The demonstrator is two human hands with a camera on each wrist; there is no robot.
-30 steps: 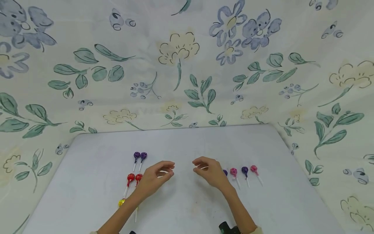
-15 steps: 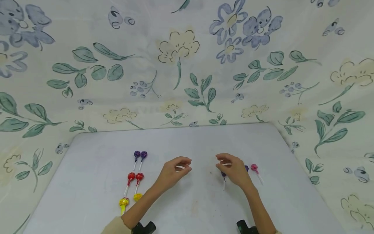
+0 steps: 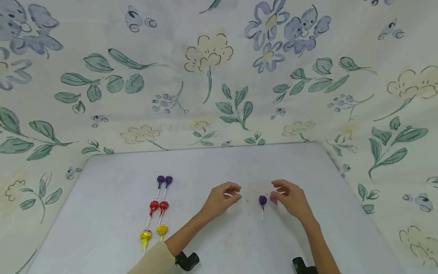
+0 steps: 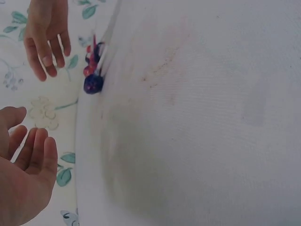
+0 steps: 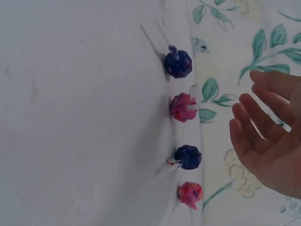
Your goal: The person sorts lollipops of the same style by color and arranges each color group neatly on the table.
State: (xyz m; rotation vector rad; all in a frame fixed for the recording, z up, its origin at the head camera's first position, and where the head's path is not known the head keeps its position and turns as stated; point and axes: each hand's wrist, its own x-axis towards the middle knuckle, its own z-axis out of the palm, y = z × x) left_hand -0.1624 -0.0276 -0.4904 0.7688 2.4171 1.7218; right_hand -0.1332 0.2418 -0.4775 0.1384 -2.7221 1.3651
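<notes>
My right hand (image 3: 292, 199) hovers over a row of lollipops, its fingers loosely bent around nothing. Below it, in the head view, a purple lollipop (image 3: 262, 200) lies in sight and a pink lollipop (image 3: 273, 199) shows partly beside the thumb; the others are covered by the hand. In the right wrist view the row alternates: purple lollipop (image 5: 178, 63), pink lollipop (image 5: 182, 108), another purple lollipop (image 5: 188, 157) and another pink lollipop (image 5: 190, 194). Left of the row, my left hand (image 3: 220, 199) is raised above the table with relaxed fingers, holding nothing.
On the left of the white table (image 3: 212, 167), lollipops lie in pairs: purple lollipops (image 3: 169, 180) at the back, red lollipops (image 3: 164, 206) in the middle, yellow lollipops (image 3: 162, 230) nearest. Behind the table hangs a flowered cloth (image 3: 205, 114). Dark camera mounts (image 3: 187, 261) sit at both wrists.
Both hands have moved right, the right hand passing over the lollipop row. The left arm has uncovered more of the red and yellow lollipops. No lollipop has visibly moved.
</notes>
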